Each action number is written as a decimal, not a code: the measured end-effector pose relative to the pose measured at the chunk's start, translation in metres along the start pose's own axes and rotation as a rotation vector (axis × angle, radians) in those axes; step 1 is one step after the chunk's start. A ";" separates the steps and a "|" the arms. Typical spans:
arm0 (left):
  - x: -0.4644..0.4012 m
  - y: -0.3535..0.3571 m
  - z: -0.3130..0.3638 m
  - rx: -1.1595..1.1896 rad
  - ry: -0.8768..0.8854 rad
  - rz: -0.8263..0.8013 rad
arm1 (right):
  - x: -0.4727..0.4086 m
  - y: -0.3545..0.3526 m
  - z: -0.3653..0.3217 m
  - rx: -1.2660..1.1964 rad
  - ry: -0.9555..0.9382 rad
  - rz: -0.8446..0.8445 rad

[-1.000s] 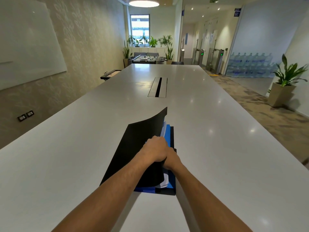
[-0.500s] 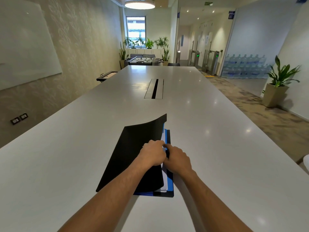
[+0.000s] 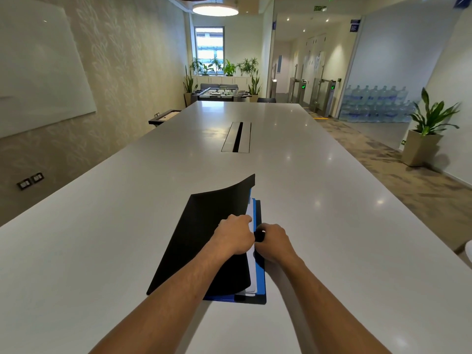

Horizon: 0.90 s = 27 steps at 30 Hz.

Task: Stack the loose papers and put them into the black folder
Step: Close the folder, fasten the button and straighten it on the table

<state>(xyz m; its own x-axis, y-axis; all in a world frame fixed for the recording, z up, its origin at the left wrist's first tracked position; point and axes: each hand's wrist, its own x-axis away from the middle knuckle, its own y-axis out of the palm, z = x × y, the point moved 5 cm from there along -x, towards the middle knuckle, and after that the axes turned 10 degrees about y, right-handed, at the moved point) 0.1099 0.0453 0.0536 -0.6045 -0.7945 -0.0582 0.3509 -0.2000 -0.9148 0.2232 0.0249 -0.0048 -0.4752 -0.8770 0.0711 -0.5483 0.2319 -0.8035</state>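
Note:
The black folder [image 3: 199, 241] lies on the white table [image 3: 102, 251] in front of me, its front cover bent low over the contents with the far corner curling up. White papers [image 3: 251, 274] and a blue sheet [image 3: 260, 274] show along its right edge, inside the back cover. My left hand [image 3: 236, 237] presses on the cover near its right edge, fingers curled. My right hand [image 3: 274, 241] sits just right of it, pinching a small black part at the folder's edge.
A cable slot [image 3: 237, 136] is set into the table's middle further away. A potted plant [image 3: 425, 139] stands on the floor to the right. A whiteboard [image 3: 38, 72] hangs on the left wall.
The cover has come lower over the papers. My right hand has drawn out from under my left hand and now sits beside it at the folder's right edge.

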 end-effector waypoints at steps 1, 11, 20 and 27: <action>0.000 0.000 0.000 -0.004 0.001 0.000 | -0.001 0.000 0.000 -0.002 0.003 0.006; 0.000 0.008 -0.002 0.012 0.024 -0.030 | -0.002 -0.007 0.003 -0.125 0.069 0.050; 0.006 0.024 -0.003 -0.077 0.120 0.004 | 0.021 -0.017 0.013 -0.376 0.013 0.174; 0.003 0.031 -0.037 -0.036 0.101 0.093 | 0.031 -0.004 0.009 -0.267 -0.053 0.195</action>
<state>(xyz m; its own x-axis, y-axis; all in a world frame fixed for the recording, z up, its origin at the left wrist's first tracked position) 0.0925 0.0584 0.0100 -0.6406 -0.7461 -0.1814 0.3837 -0.1064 -0.9173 0.2171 -0.0066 -0.0043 -0.5563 -0.8243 -0.1053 -0.6148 0.4936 -0.6151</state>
